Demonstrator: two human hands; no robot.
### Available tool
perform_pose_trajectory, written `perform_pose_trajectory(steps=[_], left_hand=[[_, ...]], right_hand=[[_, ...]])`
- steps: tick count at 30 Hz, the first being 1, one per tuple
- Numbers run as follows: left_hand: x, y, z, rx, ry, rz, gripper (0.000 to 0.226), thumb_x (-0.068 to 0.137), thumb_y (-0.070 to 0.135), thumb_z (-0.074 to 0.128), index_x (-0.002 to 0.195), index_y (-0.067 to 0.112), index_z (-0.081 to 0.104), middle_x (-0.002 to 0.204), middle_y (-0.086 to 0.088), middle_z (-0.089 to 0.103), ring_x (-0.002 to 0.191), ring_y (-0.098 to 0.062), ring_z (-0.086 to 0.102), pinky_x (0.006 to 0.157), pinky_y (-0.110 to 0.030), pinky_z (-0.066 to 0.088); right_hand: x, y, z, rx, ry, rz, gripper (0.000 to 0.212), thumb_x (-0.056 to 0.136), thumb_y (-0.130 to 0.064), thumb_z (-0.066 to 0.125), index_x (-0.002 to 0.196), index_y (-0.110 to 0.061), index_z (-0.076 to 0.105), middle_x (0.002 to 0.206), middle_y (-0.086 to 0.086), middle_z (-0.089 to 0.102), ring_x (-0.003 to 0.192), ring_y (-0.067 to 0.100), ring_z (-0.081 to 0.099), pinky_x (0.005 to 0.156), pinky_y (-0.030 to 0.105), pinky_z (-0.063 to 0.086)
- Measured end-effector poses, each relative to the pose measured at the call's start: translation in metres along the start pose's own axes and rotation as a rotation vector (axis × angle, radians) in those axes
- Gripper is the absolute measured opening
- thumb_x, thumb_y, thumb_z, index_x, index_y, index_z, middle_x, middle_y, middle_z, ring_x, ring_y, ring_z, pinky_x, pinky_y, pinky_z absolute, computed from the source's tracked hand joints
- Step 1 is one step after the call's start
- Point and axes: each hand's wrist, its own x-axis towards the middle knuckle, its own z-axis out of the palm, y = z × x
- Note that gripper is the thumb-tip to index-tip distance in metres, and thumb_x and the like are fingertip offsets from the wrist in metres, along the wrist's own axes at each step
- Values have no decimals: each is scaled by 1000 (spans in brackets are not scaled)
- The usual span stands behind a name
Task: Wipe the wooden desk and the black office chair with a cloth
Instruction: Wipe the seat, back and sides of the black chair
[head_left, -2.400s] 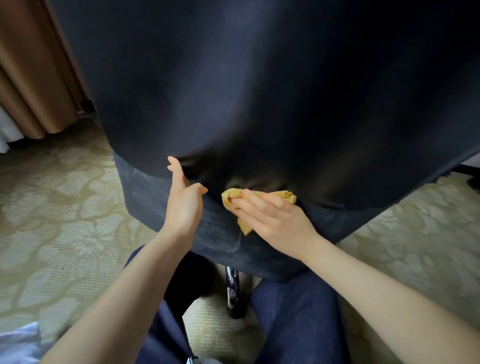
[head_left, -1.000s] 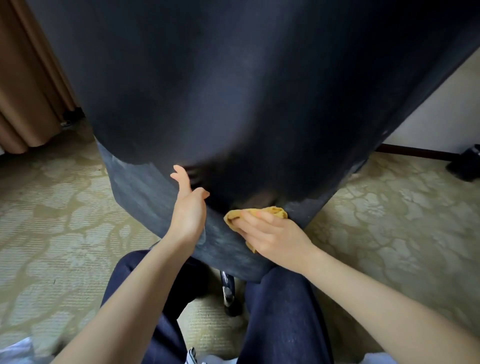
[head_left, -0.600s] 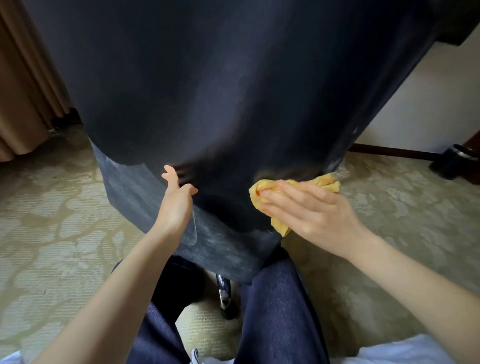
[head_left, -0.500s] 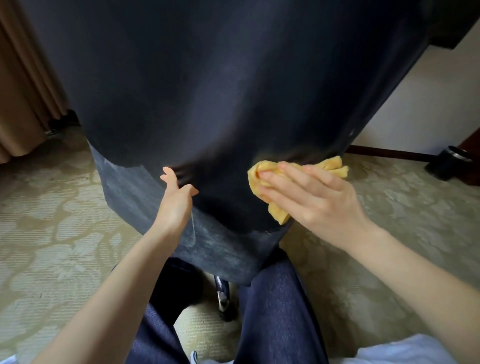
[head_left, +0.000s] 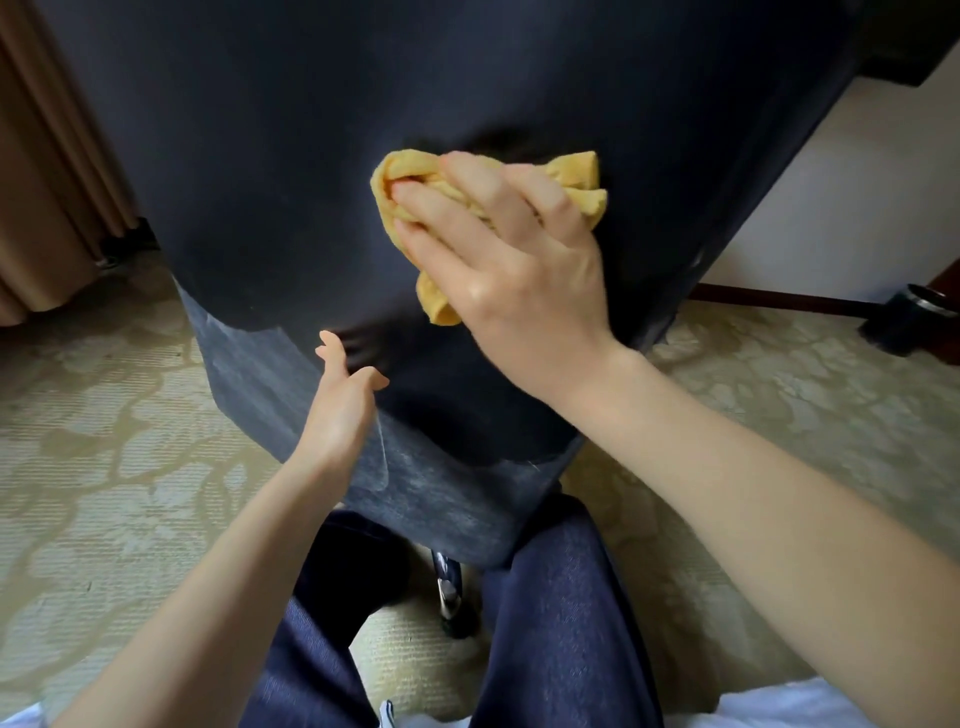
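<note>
Yellow cloth (head_left: 575, 172) bunched beneath right hand (head_left: 519, 270), gripped against black chair back (head_left: 311, 156), centre frame, left hand (head_left: 337, 410) released, flat below.

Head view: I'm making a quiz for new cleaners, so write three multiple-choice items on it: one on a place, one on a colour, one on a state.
1. Where is the cloth? A in a bucket; B against the chair back; C on a shelf.
2. What colour is the cloth? A white; B green; C yellow.
3. How is the left hand? A open, fingers on the chair back; B gripping the cloth; C a fist in the air.
Answers: 1 B, the right hand presses it to the chair back; 2 C, it is plainly yellow; 3 A, its straight fingers touch the chair back.
</note>
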Motion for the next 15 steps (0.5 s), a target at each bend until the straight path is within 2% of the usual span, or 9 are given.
perform_pose_trajectory(steps=[3,7,9,11,13,15], left_hand=[[3,-1,-2,-27,5,-10,77,88,9,39,151,32,2,158,13,6,143,-11,15,110,-28,16],[2,-3,-8,1,-20,5,74,84,8,40,150,31,16,156,6,21,140,-15,26,115,-39,21],[0,-1,-8,-37,-16,-9,74,85,7,39,150,34,15,156,11,20,141,-12,23,116,-39,19],[1,4,-8,-84,0,-28,73,85,6,36,150,34,16,155,12,22,142,-13,22,117,-39,17],[0,8,-6,-89,-14,-37,73,86,4,34,150,32,16,155,10,21,142,-14,20,117,-36,16],[-3,11,-5,-83,-16,-32,73,86,1,33,151,27,12,156,10,13,141,-9,16,114,-30,15]], right_hand=[[-6,-18,15,38,-53,-13,23,90,-10,57,103,-17,74,109,-7,70,107,15,64,97,31,38],[-46,-56,38,117,-272,-34,29,93,-11,48,112,-15,70,118,-2,66,112,20,60,99,36,44],[-74,-78,45,177,-409,-16,23,86,-17,60,105,-19,73,110,-5,67,104,17,63,95,32,44],[-103,-97,46,208,-583,-62,22,77,-27,66,98,-27,74,97,-13,65,92,10,61,87,27,34],[-135,-111,42,158,-773,-194,26,72,-37,67,97,-30,73,96,-18,60,94,4,55,89,30,26],[-161,-114,37,166,-826,-232,32,67,-40,73,97,-29,75,99,-19,61,100,4,51,95,30,24]])
